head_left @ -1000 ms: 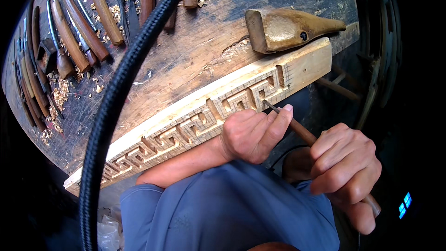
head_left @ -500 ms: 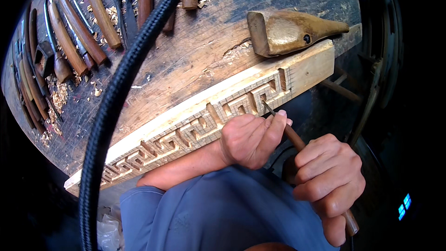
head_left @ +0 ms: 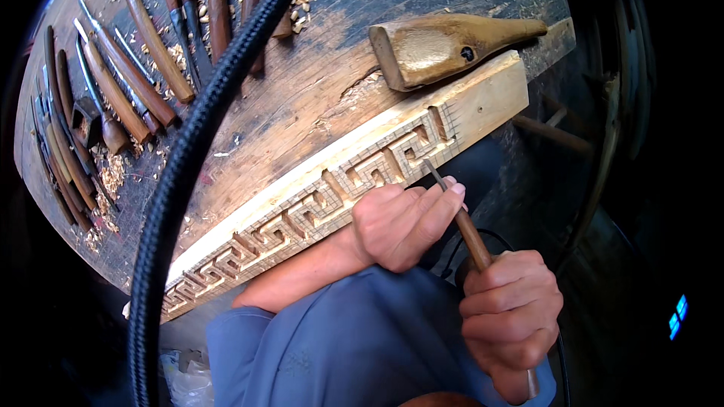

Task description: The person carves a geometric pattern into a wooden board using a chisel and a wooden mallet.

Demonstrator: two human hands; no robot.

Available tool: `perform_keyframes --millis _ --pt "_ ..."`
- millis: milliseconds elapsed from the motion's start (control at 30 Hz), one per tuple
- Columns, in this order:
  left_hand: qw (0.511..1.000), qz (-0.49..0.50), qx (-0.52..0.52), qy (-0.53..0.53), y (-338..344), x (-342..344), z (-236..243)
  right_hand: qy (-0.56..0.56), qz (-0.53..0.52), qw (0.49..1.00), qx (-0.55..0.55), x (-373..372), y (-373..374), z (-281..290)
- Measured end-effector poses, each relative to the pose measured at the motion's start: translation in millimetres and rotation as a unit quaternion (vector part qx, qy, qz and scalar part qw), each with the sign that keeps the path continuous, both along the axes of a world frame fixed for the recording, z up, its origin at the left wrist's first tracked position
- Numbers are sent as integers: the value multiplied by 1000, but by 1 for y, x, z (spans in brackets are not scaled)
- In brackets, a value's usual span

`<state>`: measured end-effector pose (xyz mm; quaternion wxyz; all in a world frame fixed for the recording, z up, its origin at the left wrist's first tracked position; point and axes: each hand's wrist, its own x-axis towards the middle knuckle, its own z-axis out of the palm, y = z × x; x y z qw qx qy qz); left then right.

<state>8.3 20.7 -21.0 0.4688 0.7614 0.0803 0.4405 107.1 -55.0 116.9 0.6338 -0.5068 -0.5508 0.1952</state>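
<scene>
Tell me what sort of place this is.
Most likely a woodcarver's workshop. A row of chisels lies among wood shavings on a worn bench, beside a wooden mallet; a plank carved with a key pattern lies at the bench edge.

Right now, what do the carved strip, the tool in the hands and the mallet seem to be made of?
Carved strip: pale raw wood, unfinished, grain and fresh cuts showing.
Chisel: thin grey blade, probably steel; brown handle, likely wood worn smooth. The left hand guides it, the right hand grips the handle.
Mallet: yellowish wood, smooth and slightly glossy from use.
</scene>
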Motion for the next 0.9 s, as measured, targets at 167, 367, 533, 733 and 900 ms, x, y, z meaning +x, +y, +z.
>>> perform_keyframes --millis 167,367,533,733,900 --pt "1000 -5 20 -7 0 -1 -4 7 -53 998 -44 -1 4 7" --pt "999 10 39 5 -1 0 -4 63 -60 996 -31 4 -1 -1" --pt "999 -8 11 35 0 -5 0 89 -84 992 -24 -3 4 -5" --pt "999 6 17 44 -2 -6 -4 113 12 993 -32 15 11 -6" --pt "999 39 20 32 -1 -3 -5 113 53 991 -51 17 23 -6"
